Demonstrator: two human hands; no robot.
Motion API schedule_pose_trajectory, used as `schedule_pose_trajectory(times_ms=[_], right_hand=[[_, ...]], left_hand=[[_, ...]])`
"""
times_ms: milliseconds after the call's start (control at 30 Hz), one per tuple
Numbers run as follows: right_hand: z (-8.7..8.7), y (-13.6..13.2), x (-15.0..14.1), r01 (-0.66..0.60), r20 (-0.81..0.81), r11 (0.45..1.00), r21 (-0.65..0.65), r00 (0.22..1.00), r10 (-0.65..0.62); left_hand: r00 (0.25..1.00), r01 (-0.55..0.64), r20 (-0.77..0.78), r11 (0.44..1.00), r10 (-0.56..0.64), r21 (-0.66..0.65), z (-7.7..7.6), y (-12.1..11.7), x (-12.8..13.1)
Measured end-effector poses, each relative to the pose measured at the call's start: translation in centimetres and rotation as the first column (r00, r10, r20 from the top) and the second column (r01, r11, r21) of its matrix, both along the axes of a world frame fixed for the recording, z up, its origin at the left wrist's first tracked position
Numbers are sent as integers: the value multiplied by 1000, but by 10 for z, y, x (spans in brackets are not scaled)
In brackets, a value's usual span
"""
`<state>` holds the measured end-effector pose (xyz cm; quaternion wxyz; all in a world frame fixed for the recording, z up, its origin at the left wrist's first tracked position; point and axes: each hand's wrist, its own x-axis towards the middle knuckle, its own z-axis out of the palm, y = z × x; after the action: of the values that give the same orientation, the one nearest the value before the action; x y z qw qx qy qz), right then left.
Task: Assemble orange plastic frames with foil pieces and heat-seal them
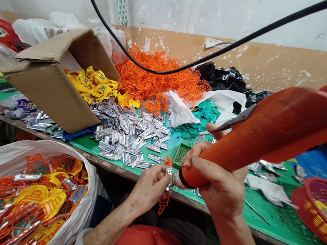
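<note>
Scuffed white and tan wall (194, 13) stands behind your long green table (276, 224). To your left is a white sack (94, 173) of mixed orange, yellow and silver pieces, and beyond it a cardboard box (48, 92) lies tipped, with yellow parts (95, 82) at its mouth. An orange heap (157, 74) sits near the wall, with a silver pile (126, 132) in front of it. A red basket (302, 203) stands to your right.

Your right hand (223, 189) is closed round the orange tool (254, 133), near its black ring. It looks bulky and rigid, probably the heavier load, so a full wrap low on the barrel should steady its nose.

Your left hand (149, 188) pinches the orange frame (163, 204) between thumb and fingers, just past the table's front edge, with a silver plate (170, 175) against it. The tool's nose is at or beside them; you cannot tell whether it touches. The frame looks light, thin and somewhat bendy, best held by its solid middle, as its openwork ends may flex. The plate's shiny face could slip, so press it flat and keep fingertips off the nose.
</note>
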<state>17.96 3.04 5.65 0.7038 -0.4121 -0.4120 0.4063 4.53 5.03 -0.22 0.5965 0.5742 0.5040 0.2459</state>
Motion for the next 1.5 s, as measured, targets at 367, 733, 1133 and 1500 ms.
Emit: schedule_pose_trajectory(times_ms=[367,733,1133,1500], right_hand=[[-2,0,-3,14,18,999,-33,1000,-14],[-3,-1,-10,20,26,1000,-18,999,-19],[0,-3,-13,2,1,1000,-4,1000,-2],[1,-3,-21,44,86,999,-29,995,-41]], left_hand=[[1000,12,0,1000,-12,22,-3,0,-2],[987,64,-161,959,-19,277,2,2,-2],[993,116,-51,977,-109,180,-2,9,-6],[986,138,87,989,-142,53,-4,11,-7]])
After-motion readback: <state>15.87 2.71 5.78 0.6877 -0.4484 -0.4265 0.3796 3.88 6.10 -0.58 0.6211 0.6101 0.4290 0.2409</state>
